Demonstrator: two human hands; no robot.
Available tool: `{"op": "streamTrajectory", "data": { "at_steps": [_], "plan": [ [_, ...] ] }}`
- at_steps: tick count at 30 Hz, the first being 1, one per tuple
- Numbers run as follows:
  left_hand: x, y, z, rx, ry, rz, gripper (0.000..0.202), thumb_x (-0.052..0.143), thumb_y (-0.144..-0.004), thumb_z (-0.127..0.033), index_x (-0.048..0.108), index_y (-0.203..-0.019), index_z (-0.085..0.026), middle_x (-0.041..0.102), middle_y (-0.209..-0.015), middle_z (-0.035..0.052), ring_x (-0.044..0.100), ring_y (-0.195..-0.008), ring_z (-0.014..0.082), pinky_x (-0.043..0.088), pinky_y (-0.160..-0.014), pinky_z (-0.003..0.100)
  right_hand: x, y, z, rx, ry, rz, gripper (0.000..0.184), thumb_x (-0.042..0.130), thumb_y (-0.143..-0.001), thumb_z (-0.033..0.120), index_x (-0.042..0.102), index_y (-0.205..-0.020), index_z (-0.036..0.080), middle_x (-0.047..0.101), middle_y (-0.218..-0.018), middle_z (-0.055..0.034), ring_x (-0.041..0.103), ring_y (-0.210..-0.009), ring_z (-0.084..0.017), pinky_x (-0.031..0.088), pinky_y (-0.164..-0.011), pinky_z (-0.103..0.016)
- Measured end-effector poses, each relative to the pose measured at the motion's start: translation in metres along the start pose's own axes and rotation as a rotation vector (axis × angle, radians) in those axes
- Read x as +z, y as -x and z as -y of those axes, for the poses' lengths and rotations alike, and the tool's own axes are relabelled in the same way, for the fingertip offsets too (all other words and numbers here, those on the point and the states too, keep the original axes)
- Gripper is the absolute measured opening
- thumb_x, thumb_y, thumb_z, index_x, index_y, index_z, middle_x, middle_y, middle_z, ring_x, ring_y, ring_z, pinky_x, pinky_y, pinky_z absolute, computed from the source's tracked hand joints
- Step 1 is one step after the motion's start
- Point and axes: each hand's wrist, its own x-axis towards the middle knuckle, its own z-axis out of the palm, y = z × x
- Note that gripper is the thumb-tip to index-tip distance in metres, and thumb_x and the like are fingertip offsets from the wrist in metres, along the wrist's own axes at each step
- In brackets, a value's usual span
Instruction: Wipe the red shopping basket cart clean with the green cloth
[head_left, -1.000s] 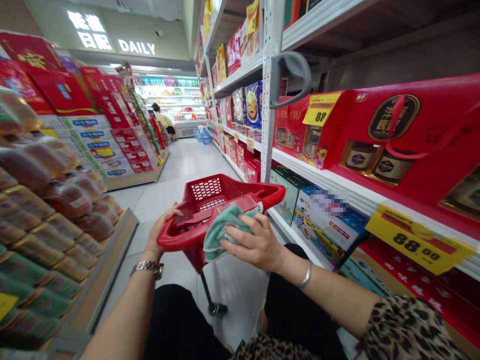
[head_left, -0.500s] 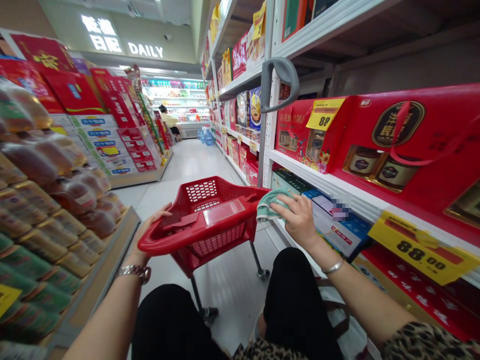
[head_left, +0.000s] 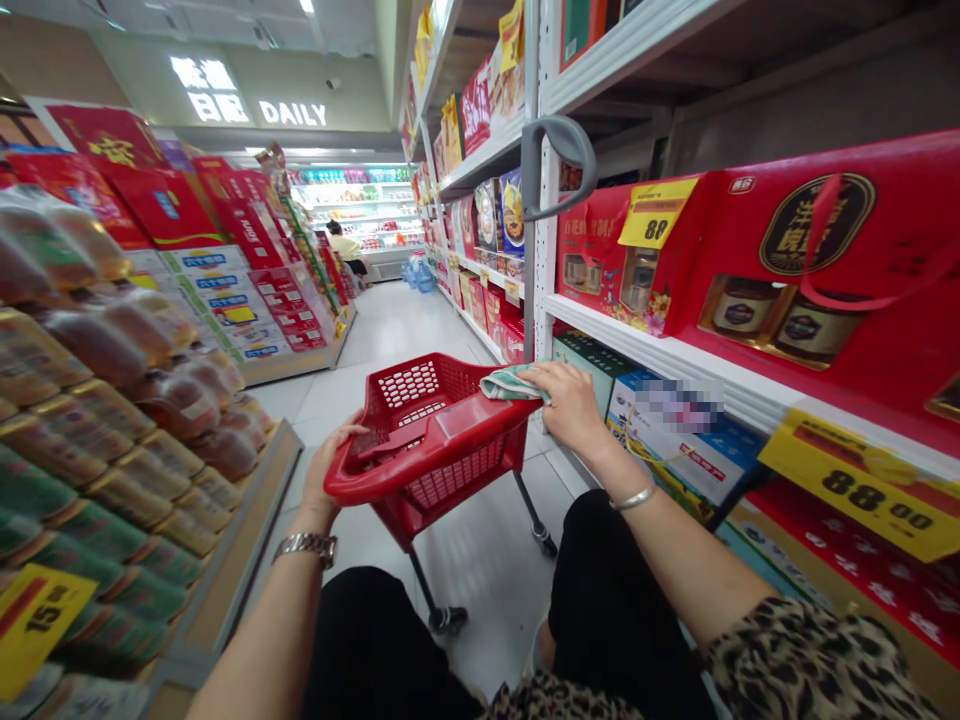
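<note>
A red plastic shopping basket on wheels point(head_left: 424, 455) stands on the aisle floor in front of my knees. My left hand point(head_left: 330, 468) grips its near left rim, fingers curled over the edge; a metal watch is on that wrist. My right hand point(head_left: 571, 404) presses a green cloth point(head_left: 508, 383) onto the basket's right rim, fingers closed over the cloth; a silver bangle is on that wrist. The basket's grey pull handle point(head_left: 559, 160) rises above it, in front of the shelf post.
Shelves on the right hold red gift boxes point(head_left: 810, 270) with yellow price tags point(head_left: 862, 490). Stacked packaged goods point(head_left: 90, 400) fill the left shelf. The tiled aisle point(head_left: 390, 330) runs ahead, where another person point(head_left: 346, 247) crouches far off.
My right hand has carried the green cloth from the basket's near handle bar to its far right rim. The basket has turned slightly; my left hand has stayed on its rim.
</note>
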Motion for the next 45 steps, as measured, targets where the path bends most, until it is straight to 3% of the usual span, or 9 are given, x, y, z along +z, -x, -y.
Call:
{"op": "streamTrajectory", "data": {
  "at_steps": [3,6,11,13,17,25,32,40,45],
  "plan": [
    [-0.004,0.013,-0.016,-0.054,-0.038,-0.169,0.026,0.057,-0.075,-0.042,0.067,-0.084,-0.02,0.073,-0.11,0.0124,0.061,-0.12,0.0299,0.045,-0.11,0.048,0.002,0.002,-0.002,-0.009,-0.035,-0.017,0.059,0.048,-0.075,-0.001,0.074,-0.12,0.027,0.07,-0.125,-0.0059,0.056,-0.112,-0.024,0.037,-0.096,-0.038],
    [-0.007,0.045,-0.046,0.096,-0.094,-0.364,0.034,0.048,-0.084,-0.04,0.068,-0.098,-0.018,0.072,-0.111,0.0115,0.063,-0.113,0.0267,0.044,-0.109,0.049,0.003,0.004,0.0,-0.011,-0.04,-0.015,0.057,0.047,-0.078,-0.001,0.074,-0.12,0.026,0.07,-0.123,-0.0068,0.055,-0.111,-0.024,0.037,-0.097,-0.037],
    [-0.004,0.092,-0.085,0.476,-0.471,-0.21,0.048,0.029,-0.101,-0.04,0.072,-0.101,-0.019,0.073,-0.094,0.0063,0.065,-0.094,0.0218,0.029,-0.119,0.055,0.005,0.011,0.017,0.046,-0.011,-0.1,0.049,0.046,-0.085,0.003,0.075,-0.117,0.026,0.069,-0.122,-0.0068,0.053,-0.107,-0.024,0.036,-0.096,-0.036],
    [-0.003,0.093,-0.085,0.551,-0.577,-0.159,0.051,0.027,-0.102,-0.041,0.072,-0.094,-0.021,0.071,-0.082,0.0052,0.064,-0.085,0.0211,0.031,-0.117,0.054,0.006,0.016,0.025,0.052,-0.006,-0.131,0.048,0.047,-0.087,0.004,0.075,-0.118,0.027,0.069,-0.123,-0.0063,0.052,-0.107,-0.025,0.036,-0.095,-0.036],
    [-0.005,0.078,-0.07,0.583,-0.662,-0.224,0.052,0.028,-0.101,-0.043,0.068,-0.076,-0.022,0.062,-0.065,0.0044,0.056,-0.068,0.0198,0.043,-0.106,0.049,0.01,0.026,0.034,0.03,0.015,-0.15,0.049,0.047,-0.087,0.003,0.074,-0.119,0.028,0.068,-0.126,-0.0051,0.051,-0.108,-0.024,0.036,-0.095,-0.037],
    [-0.01,0.064,-0.063,0.586,-0.594,-0.248,0.048,0.034,-0.099,-0.044,0.06,-0.065,-0.023,0.055,-0.06,0.0022,0.055,-0.071,0.0197,0.047,-0.095,0.041,0.024,0.036,0.039,0.009,0.061,-0.245,0.047,0.049,-0.088,0.003,0.074,-0.119,0.029,0.068,-0.127,-0.0039,0.05,-0.11,-0.025,0.038,-0.093,-0.038],
    [-0.008,0.067,-0.06,0.639,-0.576,-0.268,0.044,0.038,-0.099,-0.039,0.059,-0.065,-0.023,0.06,-0.061,0.0026,0.055,-0.069,0.0199,0.047,-0.092,0.039,0.027,0.049,0.051,-0.033,0.127,-0.293,0.047,0.052,-0.086,0.001,0.074,-0.117,0.029,0.067,-0.128,-0.0057,0.049,-0.106,-0.025,0.036,-0.091,-0.04],
    [-0.005,0.07,-0.061,0.658,-0.57,-0.266,0.045,0.032,-0.1,-0.037,0.06,-0.068,-0.024,0.062,-0.064,0.0027,0.056,-0.07,0.0201,0.046,-0.09,0.038,0.034,0.046,0.113,-0.23,0.057,-0.175,0.033,0.058,-0.096,0.015,0.071,-0.119,0.034,0.066,-0.131,-0.003,0.047,-0.108,-0.025,0.034,-0.092,-0.041],
    [-0.007,0.07,-0.061,0.626,-0.591,-0.255,0.045,0.03,-0.099,-0.04,0.041,-0.058,-0.026,0.046,-0.054,0.0005,0.049,-0.063,0.0201,0.046,-0.086,0.038,0.038,0.039,0.153,-0.37,0.044,-0.04,0.024,0.05,-0.103,0.029,0.071,-0.115,0.032,0.065,-0.13,-0.0029,0.049,-0.103,-0.023,0.034,-0.089,-0.041]
  ]
}}
